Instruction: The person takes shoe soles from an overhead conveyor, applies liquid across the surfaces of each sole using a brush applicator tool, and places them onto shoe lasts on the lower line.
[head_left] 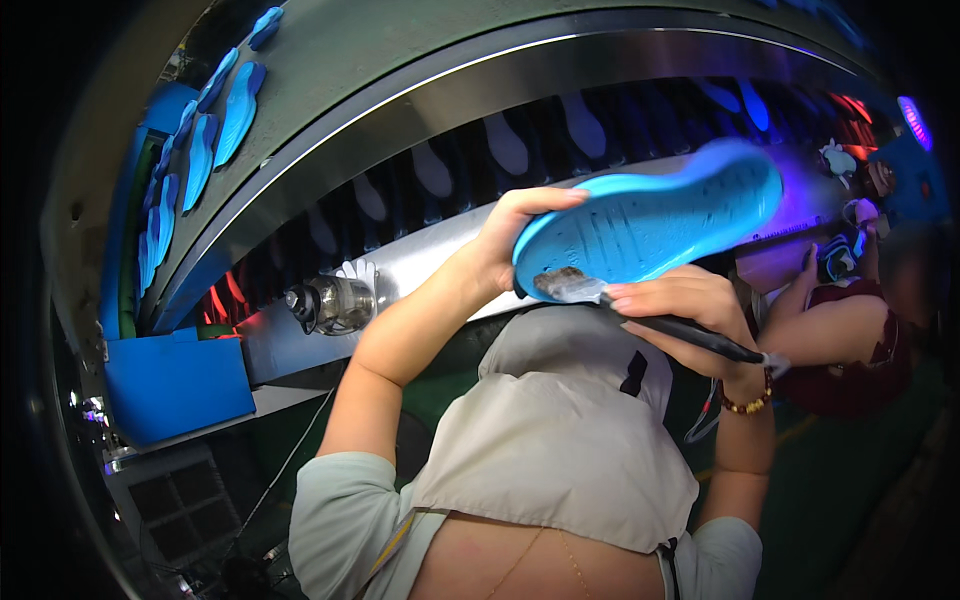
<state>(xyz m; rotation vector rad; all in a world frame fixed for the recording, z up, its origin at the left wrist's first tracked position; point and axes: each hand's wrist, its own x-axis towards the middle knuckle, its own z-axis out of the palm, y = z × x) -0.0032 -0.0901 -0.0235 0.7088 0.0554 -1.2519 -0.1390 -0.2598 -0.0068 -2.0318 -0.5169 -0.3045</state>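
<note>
A bright blue shoe sole (660, 225) is held up in front of me, its hollow inner side toward me and its far end tilted up to the right. My left hand (515, 225) grips its left end, with the thumb over the rim and the other fingers mostly hidden behind. In my right hand (690, 310) is a black-handled brush (690, 335), held like a pen. The brush's bristles (562, 278) touch the inner surface at the sole's near left end. The sole's far end is slightly blurred.
Beyond the sole runs a rack of dark shoe parts (435, 170). Several blue soles (240, 115) lie on the green conveyor belt (340, 70) at the upper left. A clear jar with a dark lid (335, 303) stands on the metal bench. A blue bin (180, 385) is at left; another person's arm (830, 325) is at right.
</note>
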